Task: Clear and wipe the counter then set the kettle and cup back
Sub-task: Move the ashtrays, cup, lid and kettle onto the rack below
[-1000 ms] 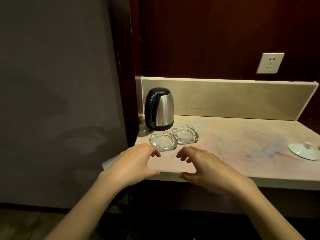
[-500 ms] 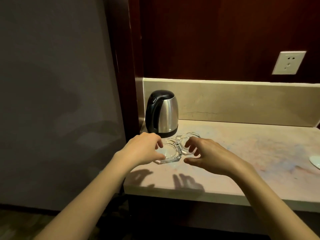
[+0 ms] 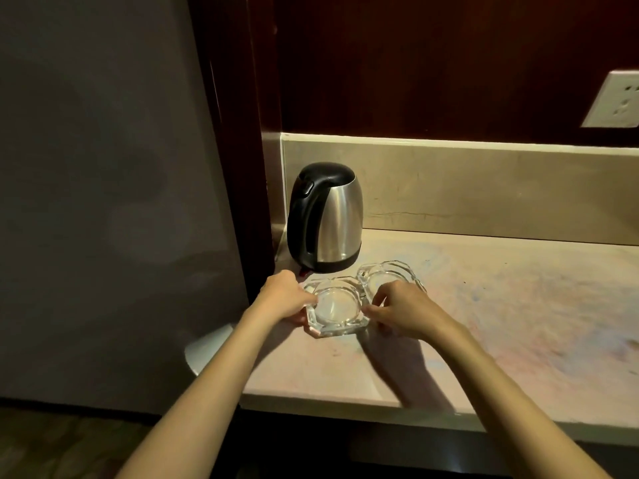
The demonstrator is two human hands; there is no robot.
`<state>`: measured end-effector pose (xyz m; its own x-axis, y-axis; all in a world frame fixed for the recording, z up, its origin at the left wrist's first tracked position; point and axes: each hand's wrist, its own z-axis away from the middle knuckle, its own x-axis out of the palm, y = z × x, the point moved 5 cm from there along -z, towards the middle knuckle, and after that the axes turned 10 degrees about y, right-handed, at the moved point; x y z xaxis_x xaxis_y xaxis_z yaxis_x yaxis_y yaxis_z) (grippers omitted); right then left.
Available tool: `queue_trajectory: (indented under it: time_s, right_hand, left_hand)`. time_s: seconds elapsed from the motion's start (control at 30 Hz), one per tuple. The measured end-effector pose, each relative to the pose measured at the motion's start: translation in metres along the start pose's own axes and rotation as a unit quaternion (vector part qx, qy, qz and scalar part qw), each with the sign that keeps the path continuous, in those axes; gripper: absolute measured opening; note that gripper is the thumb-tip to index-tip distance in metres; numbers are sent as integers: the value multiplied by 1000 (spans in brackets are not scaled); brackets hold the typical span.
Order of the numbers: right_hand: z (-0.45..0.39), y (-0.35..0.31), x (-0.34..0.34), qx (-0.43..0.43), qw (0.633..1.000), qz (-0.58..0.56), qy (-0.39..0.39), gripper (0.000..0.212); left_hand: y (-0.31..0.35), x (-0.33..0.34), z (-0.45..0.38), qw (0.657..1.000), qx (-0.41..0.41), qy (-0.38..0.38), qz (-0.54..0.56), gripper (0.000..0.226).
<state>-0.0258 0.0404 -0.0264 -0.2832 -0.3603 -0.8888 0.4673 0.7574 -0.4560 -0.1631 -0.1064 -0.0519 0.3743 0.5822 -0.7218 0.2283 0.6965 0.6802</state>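
Hands: left hand (image 3: 284,299) and right hand (image 3: 403,311) grasping near ashtray (image 3: 334,311), lower centre.
Risk: smooth glass slipping, knocking 2nd ashtray (image 3: 387,275) or kettle (image 3: 325,217).

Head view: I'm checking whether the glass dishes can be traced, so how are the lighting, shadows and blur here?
Head view: dim, warm light; the hands throw dark shadows toward the counter's front edge; the near glass dish shows bright rim glints, sharp enough to trace; the kettle carries soft reflections; wide-angle bending tilts the socket.
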Motion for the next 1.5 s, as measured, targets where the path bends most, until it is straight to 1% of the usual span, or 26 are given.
queue_trajectory:
  time_s: [0.13, 0.23, 0.3, 0.37, 0.43, 0.5, 0.57, 0.63, 0.73, 0.83, 1.0, 1.1, 1.23, 1.33, 1.5]
  right_hand:
    - [-2, -1, 5, -5, 1000, -3, 8, 36]
    - [-4, -3, 9, -7, 1000, -29, 7, 38]
    - [-2, -6, 12, -5, 998, -57, -11, 37]
    - [2, -9, 12, 8, 992, -122, -35, 31]
    - [8, -13, 8, 22, 977, -205, -49, 27]
    - [16, -19, 3, 32, 959, -278, -51, 26]
    - [27, -26, 0, 41, 947, -316, -44, 23]
    - [40, -31, 0, 42, 945, -323, -36, 24]
    - [66, -40, -1, 28, 945, -325, -26, 34]
    - [90, -50, -2, 13, 943, -331, -27, 32]
    - [130, -58, 1, 24, 930, -362, -51, 26]
    - [162, -62, 14, 22, 924, -378, -60, 28]
    - [206, -69, 47, 14, 928, -365, -75, 35]
    - [236, -73, 81, 31, 922, -371, -106, 36]
    - [275, -83, 148, 66, 904, -387, -167, 33]
  left_hand:
    - [-5, 0, 0, 999, -9, -3, 43, 22]
    - [-6, -6, 10, 999, -2, -2, 46, 25]
    - [-7, -11, 18, 998, 3, -2, 55, 27]
    - [-4, -20, 26, 998, 23, 4, 65, 26]
    - [0, -31, 36, 995, 43, 8, 88, 20]
    - [2, -42, 46, 990, 51, 3, 129, 15]
    - [2, -52, 57, 984, 52, -10, 168, 14]
    - [-3, -60, 69, 979, 51, -29, 194, 16]
    - [-12, -69, 91, 978, 57, -50, 192, 17]
    - [-20, -77, 112, 980, 63, -55, 179, 18]
    - [-36, -84, 149, 981, 75, -51, 172, 31]
    - [-57, -84, 177, 979, 68, -59, 180, 31]
    - [-100, -77, 218, 977, 33, -64, 198, 25]
    - [-141, -68, 241, 978, -16, -83, 192, 24]
    - [-216, -58, 266, 976, -67, -108, 178, 29]
